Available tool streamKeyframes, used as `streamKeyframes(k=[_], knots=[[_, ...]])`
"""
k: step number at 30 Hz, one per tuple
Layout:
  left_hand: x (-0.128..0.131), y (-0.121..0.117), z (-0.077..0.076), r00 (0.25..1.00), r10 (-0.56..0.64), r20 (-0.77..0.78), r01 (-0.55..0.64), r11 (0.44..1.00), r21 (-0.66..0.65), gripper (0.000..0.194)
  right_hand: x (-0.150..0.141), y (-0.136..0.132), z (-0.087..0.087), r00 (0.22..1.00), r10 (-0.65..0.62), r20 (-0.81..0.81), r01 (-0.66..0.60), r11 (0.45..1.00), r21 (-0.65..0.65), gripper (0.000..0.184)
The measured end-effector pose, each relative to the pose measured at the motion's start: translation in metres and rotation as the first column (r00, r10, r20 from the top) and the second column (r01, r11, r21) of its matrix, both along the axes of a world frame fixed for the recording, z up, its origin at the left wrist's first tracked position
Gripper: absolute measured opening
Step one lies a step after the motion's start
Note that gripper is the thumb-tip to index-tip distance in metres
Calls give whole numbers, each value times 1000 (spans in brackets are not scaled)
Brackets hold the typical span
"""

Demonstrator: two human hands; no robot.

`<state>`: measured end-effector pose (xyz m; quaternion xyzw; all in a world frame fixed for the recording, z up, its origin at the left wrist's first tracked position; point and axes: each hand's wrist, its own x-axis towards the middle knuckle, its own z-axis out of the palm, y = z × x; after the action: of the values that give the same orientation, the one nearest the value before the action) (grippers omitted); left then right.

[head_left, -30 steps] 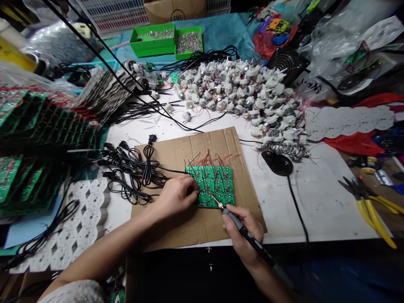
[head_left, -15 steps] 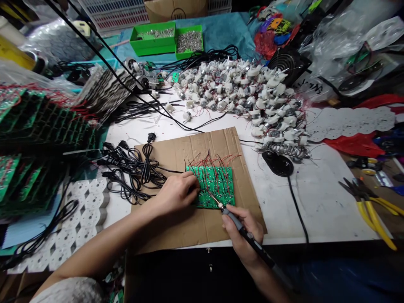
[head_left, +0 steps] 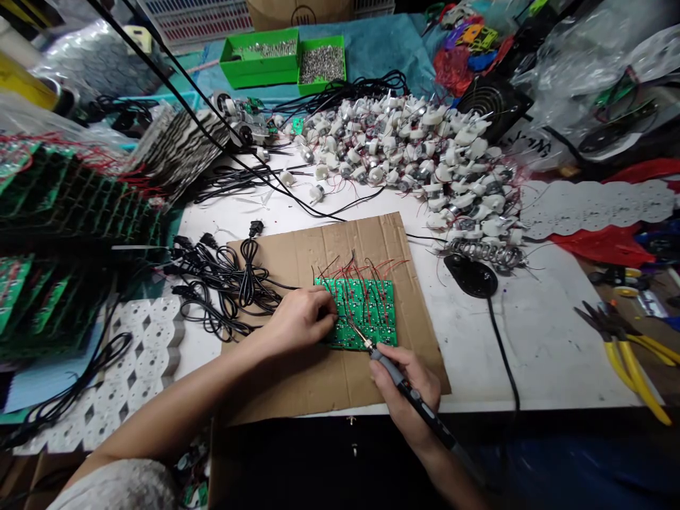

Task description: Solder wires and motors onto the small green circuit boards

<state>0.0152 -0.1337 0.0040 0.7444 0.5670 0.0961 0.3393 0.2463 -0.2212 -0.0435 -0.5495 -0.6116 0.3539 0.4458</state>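
Centre of frame: green circuit board [head_left: 373,316], tufted with red and black wires along its upper edge, lying on a sheet of brown cardboard [head_left: 340,386] that covers part of the white surface [head_left: 550,340].

Left hand [head_left: 300,316] over the board's left side, fingers curled, thumb drawn in toward them. Whether a wire is pinched there I cannot tell; the knuckles hide it. Right hand [head_left: 408,379], lower right of the board, grips a soldering iron [head_left: 393,372] like a pen, thumb and fingers closed on the handle.

Change noted: over the last half second the iron's tip has shifted slightly leftward across the board, nearer the left fingertips, the right hand going with it. The left hand has stayed put, and the board looks unmoved on its cardboard (the small drift of the whole view I put down to the wearer's head). My reading: fine work at one spot, left hand steadying, iron being adjusted. Whether the tip touches the board, too small to say.

Round about: bundled black cords [head_left: 212,294] just left of the hands, a heap of white motor parts [head_left: 393,142] upper centre, yellow-handled pliers [head_left: 636,367] far right. Both hands well apart from the pliers.
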Motion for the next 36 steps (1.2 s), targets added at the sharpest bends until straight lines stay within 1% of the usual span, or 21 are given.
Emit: streamKeyframes(k=[3, 9, 12, 17, 22, 26, 32, 36], knots=[[1, 1, 1, 1000, 7, 3, -7, 1000, -8, 10, -2, 0, 0, 1000, -12, 11, 12, 1000, 5, 16], [1, 2, 2, 1000, 23, 5, -23, 1000, -21, 9, -2, 0, 1, 1000, 7, 5, -7, 1000, 18, 14], [2, 3, 3, 1000, 25, 7, -24, 999, -32, 9, 2, 0, 1, 999, 11, -36, -11, 1000, -4, 16], [2, 4, 5, 1000, 29, -6, -29, 997, -69, 10, 6, 1, 1, 991, -48, -124, 41, 997, -62, 17], [4, 4, 9, 999, 46, -27, -48, 994, -96, 10, 5, 2, 2, 983, -67, -174, 61, 997, -37, 15], [5, 4, 10, 998, 46, -46, -50, 994, -93, 9, 6, 1, 1, 983, -73, -166, 68, 997, -35, 15], [4, 3, 9, 997, 43, -58, -48, 996, -79, 8, 8, -1, -5, 977, -66, -201, 60, 998, -36, 16], [5, 2, 9, 996, 53, -75, -57, 997, -48, 8, 9, -1, -8, 977, -72, -202, 68, 997, -27, 17]])
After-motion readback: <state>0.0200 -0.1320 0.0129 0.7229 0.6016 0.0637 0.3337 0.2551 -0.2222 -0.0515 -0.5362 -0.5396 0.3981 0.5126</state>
